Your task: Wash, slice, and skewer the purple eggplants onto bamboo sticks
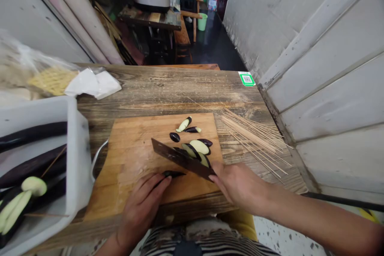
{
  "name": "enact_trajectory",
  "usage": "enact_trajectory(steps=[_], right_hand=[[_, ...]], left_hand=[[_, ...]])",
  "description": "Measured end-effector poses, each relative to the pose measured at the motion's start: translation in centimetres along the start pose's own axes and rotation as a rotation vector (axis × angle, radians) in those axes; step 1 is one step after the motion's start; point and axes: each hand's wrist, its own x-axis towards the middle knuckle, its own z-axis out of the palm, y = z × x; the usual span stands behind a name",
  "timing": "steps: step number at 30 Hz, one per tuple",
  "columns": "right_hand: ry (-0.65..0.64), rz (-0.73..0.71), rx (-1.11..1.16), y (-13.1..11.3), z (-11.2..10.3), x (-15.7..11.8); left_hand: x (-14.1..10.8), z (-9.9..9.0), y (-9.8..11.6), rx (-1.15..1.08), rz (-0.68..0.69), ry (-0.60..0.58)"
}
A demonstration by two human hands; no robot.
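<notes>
My right hand [232, 182] is closed round the handle end of a dark, wide-bladed knife [180, 159], whose blade slants across the wooden cutting board [132, 140]. Against the far side of the blade lie several cut eggplant slices [199, 147] with pale flesh and dark skin. Farther back on the board are a few smaller pieces, one of them a dark end piece [175, 137]. My left hand [146, 195] has its fingers round a dark piece of eggplant [174, 173] on the near part of the board, its tip showing past the fingers.
A white bin [75, 160] at the left holds whole and cut eggplants. Thin wooden skewers [255, 136] lie loose right of the board. Plastic bags [54, 78] and white paper [97, 84] sit at the back left. A wall borders the table's right side.
</notes>
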Motion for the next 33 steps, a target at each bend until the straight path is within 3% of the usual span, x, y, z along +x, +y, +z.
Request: enact_trajectory(steps=[7,14,17,23,30,33], right_hand=[[-0.077,-0.162,-0.163,-0.8,-2.1,-1.7],[-0.119,-0.211,-0.209,0.0,-3.4,-1.7],[-0.102,-0.239,-0.198,0.5,-3.5,-1.6],[-0.055,-0.211,-0.148,0.6,-3.0,-1.4],[-0.077,-0.200,-0.105,0.7,-3.0,-1.6],[-0.128,-0.174,-0.134,-0.1,-2.5,-0.4]], left_hand=[[0.5,0.0,0.6,0.010,0.022,0.060],[0.7,-0.6,0.0,0.015,0.110,0.000],[0.2,-0.4,-1.0,0.038,0.174,-0.013],[-0.4,-0.1,-1.6,0.003,0.161,-0.028],[-0.6,-0.1,-1.6,-0.034,0.133,-0.056],[-0.6,-0.1,-1.6,-0.063,0.120,-0.035]])
